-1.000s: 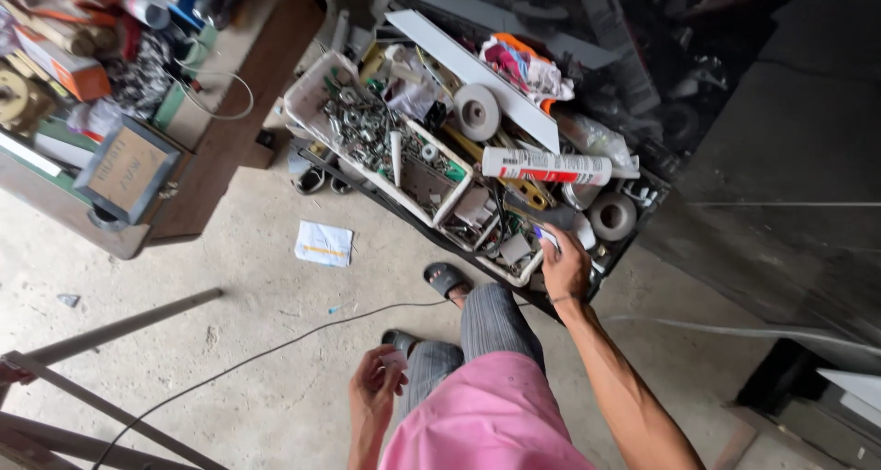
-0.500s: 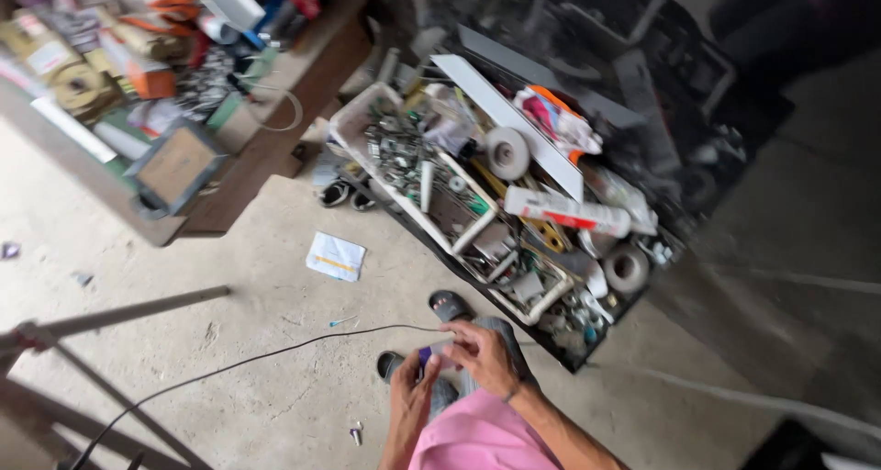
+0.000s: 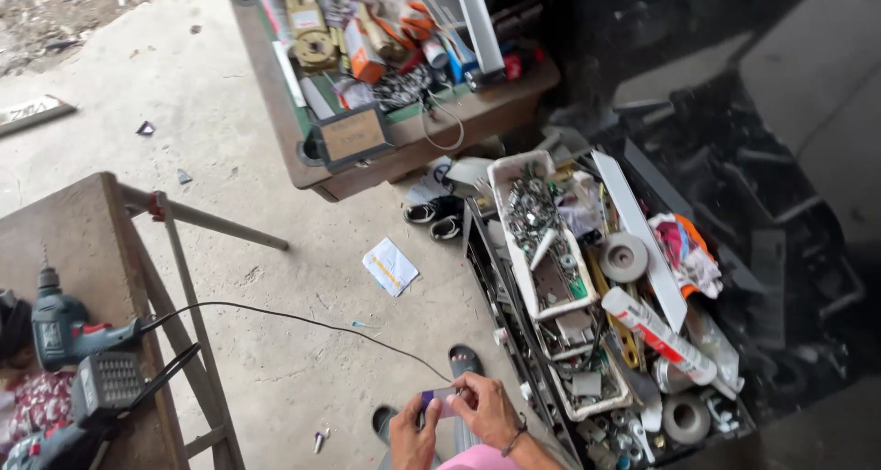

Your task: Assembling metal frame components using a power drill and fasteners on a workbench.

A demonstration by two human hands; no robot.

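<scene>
both hands have come together since earlier — left hand [image 3: 415, 438] and right hand [image 3: 486, 413] pinch a small purple-ended piece [image 3: 439, 403] between them, low over the floor [image 3: 303, 360] beside the parts crate [image 3: 587, 341].

Both hands are seen at the bottom edge of the view, brought together in front of the body. The left hand [image 3: 413, 438] is held low with its thumb raised and fingers curled inward. The right hand [image 3: 485, 410] is turned back upward, its fingers [image 3: 462, 395] bent and pinched toward the left; a dark band is worn on its wrist.
</scene>
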